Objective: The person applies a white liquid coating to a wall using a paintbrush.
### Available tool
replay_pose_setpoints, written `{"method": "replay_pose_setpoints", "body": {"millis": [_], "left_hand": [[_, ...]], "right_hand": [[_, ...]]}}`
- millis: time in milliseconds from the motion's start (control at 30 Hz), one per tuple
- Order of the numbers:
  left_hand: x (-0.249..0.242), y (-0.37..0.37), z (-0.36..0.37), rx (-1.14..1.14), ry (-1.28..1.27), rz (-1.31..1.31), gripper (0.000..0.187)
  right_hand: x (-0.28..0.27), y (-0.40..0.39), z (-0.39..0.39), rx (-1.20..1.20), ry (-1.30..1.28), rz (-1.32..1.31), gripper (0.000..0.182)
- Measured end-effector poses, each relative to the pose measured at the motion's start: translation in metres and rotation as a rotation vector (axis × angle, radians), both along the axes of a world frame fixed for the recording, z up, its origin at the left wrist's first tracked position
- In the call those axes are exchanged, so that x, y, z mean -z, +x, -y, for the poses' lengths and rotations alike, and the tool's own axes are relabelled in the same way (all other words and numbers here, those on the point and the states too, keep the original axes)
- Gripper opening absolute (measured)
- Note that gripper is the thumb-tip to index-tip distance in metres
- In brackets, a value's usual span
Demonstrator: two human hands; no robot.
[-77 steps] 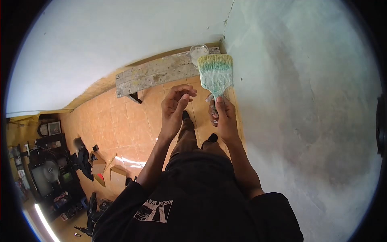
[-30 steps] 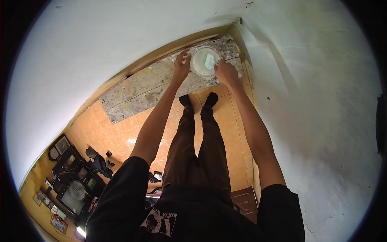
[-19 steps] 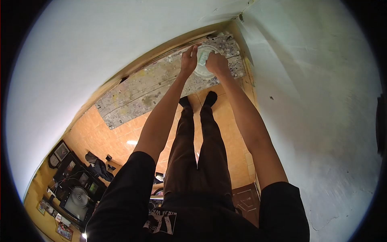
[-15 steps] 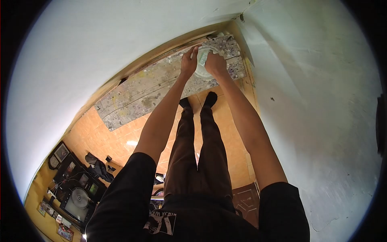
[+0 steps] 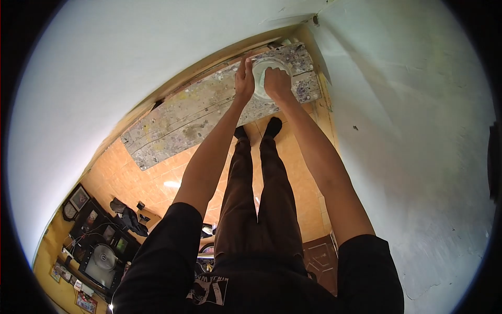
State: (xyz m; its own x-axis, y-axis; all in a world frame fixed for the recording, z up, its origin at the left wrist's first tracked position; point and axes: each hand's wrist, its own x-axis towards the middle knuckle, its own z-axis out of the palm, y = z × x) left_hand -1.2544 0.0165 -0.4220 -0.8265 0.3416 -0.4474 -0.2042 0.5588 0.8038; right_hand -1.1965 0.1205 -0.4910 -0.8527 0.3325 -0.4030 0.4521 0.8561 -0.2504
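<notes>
A round, pale, see-through tub stands near the right end of a paint-spattered wooden plank. My left hand is beside the tub's left rim with its fingers stretched out; whether it touches the rim is hard to tell. Over the tub, my right hand is curled into a fist. What it grips, if anything, is hidden by the hand. Part of the tub's inside and its near right side are covered by my right hand and wrist.
Pale walls rise on the left and right, meeting beyond the plank. My feet stand on the orange tiled floor. Behind at lower left are a dark cabinet with a fan and framed pictures. A brown panelled door shows at lower right.
My right hand has shifted slightly left and turned over the tub, covering a greenish patch seen before. My left hand has moved slightly left, its fingers more upright.
</notes>
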Motion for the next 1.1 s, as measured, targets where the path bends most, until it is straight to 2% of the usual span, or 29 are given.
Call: {"method": "replay_pose_setpoints", "body": {"millis": [133,233,333,433,533,633,1100], "left_hand": [[0.004,0.006,0.01,-0.117,0.185,-0.011,0.045],[0.016,0.009,0.026,0.066,0.056,-0.057,0.048],[0.04,0.015,0.038,0.003,0.162,-0.047,0.042],[0.019,0.015,0.045,0.061,0.088,-0.032,0.039],[0.011,0.014,0.044,0.058,0.064,-0.035,0.037],[0.028,0.011,0.047,0.085,0.131,-0.077,0.035],[0.025,0.009,0.048,0.094,0.071,-0.049,0.036]], "right_hand": [[0.004,0.002,0.0,0.002,-0.01,-0.042,0.013],[-0.004,0.007,0.0,-0.089,0.025,-0.006,0.013],[-0.002,0.002,-0.001,-0.031,0.041,0.064,0.013],[0.002,0.002,-0.001,0.012,0.02,-0.046,0.013],[0.0,0.004,-0.001,-0.105,-0.003,-0.029,0.012],[-0.007,0.004,0.001,-0.142,0.02,-0.035,0.013],[-0.002,-0.002,-0.002,-0.106,0.086,-0.019,0.013]]}}
